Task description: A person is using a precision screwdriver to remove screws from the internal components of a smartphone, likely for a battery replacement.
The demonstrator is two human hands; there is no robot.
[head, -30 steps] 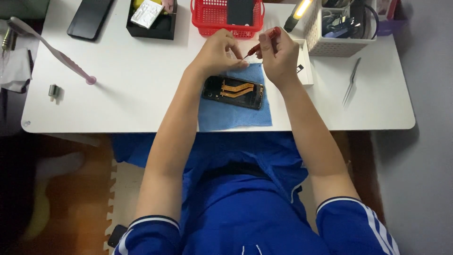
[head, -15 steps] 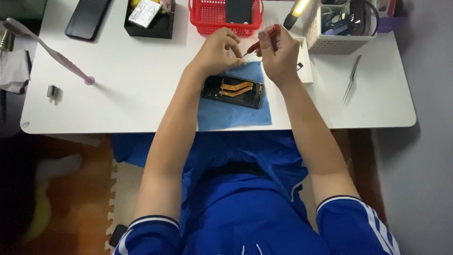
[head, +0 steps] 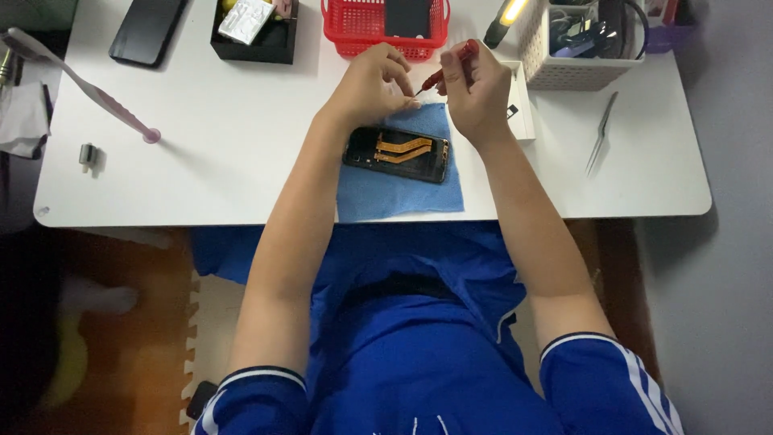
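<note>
- The right hand (head: 477, 93) is curled around one slim red-handled screwdriver (head: 448, 71), whose thin metal tip slants down toward the left fingertips.
- The left hand (head: 372, 84) has its fingers pinched narrow at the screwdriver's tip; whether anything sits between them is too small to tell.
- One opened phone (head: 396, 153), a flat black rectangle with orange ribbon strips showing inside, lies just below both hands on a soft blue cloth (head: 394, 189), near the front edge of the smooth white bench (head: 225, 145).
- Behind the hands stands one red plastic lattice basket (head: 354, 24); a white lattice basket (head: 564, 68) sits to its right.
- One pair of slender metal tweezers (head: 601, 133) lies well apart on the right.
</note>
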